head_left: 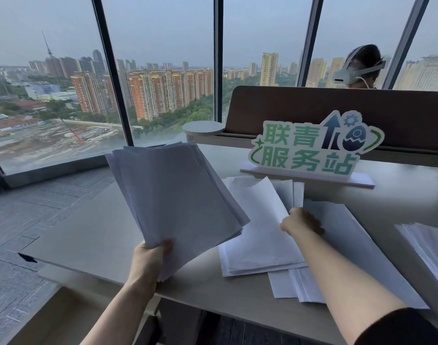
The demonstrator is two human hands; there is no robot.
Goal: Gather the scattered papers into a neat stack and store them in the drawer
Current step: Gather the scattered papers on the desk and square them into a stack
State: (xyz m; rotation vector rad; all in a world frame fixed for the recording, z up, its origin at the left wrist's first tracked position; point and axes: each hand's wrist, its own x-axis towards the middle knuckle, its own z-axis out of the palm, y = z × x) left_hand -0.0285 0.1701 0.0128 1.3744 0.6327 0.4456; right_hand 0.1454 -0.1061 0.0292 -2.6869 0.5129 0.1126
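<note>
Tall windows back the pale desk (93,235). Left hand (148,257) grips a raised sheaf (175,200) by its lower corner. Right hand (301,221) rests on loose sheets (260,242) mid-desk; its fingers are hidden. More papers (429,247) are cut off at the right edge.

Floor-to-ceiling windows (163,70) with dark frames span the far side, showing high-rise blocks, a thin tower at far left and hazy grey daylight. Grey carpet floor (38,220) at left. Light wooden desk (88,235) near centre, brown divider panel (337,113) behind it, small round white table (203,128) beside the divider. Green-lettered standing sign (312,148) on the desk, far right
</note>
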